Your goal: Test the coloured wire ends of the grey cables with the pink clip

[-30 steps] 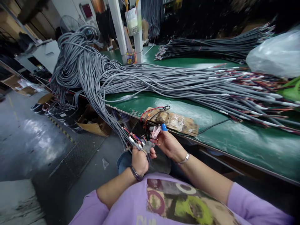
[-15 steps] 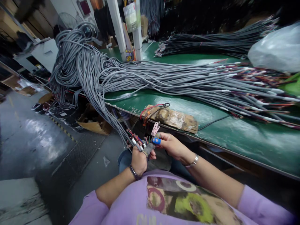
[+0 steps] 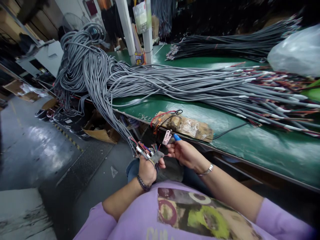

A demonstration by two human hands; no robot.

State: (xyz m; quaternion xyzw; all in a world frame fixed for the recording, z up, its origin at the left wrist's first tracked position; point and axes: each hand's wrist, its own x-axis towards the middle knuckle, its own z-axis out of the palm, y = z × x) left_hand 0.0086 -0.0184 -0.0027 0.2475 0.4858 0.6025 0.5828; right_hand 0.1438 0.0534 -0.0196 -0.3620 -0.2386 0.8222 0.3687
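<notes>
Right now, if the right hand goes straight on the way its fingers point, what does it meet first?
Probably the grey-covered fingertip of the left hand. A thin reddish wire seems to stick out between it and the right hand, so that may come first; depth is unclear.

wire tips (image 3: pixel 156 146) too small to count, plastic bag (image 3: pixel 297 52) cropped

A head-worn camera looks forward and steeply down over the wearer's lap, lower center, toward a green workbench (image 3: pixel 232 146), hands at close range.
</notes>
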